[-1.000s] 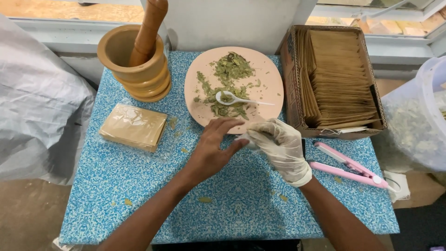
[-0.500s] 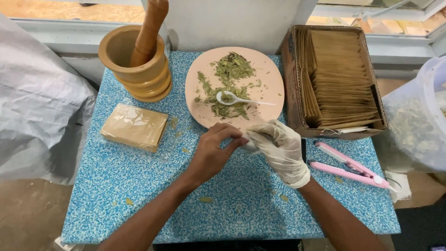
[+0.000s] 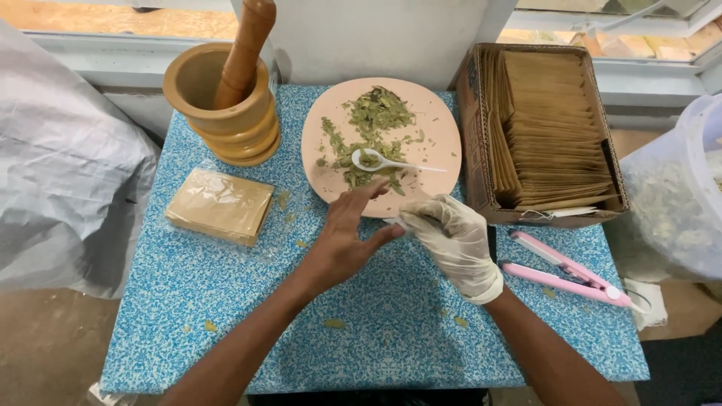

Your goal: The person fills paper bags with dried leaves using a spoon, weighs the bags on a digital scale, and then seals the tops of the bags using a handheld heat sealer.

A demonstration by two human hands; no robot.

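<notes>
Blue speckled table (image 3: 226, 301) with herb-strewn plate (image 3: 444, 128), pestle in mortar (image 3: 226, 105), hands (image 3: 398, 233) pinching something unclear

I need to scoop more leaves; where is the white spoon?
The white spoon lies on the pink plate among the dried leaves, just beyond both hands.

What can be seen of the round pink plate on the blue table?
The plate is round, pale pink and smooth, lying flat at the back middle of the speckled blue table, between the wooden mortar and the cardboard box. Dried green leaves are scattered over it, and a small white spoon lies on them. The left hand overlaps its near rim.
</notes>
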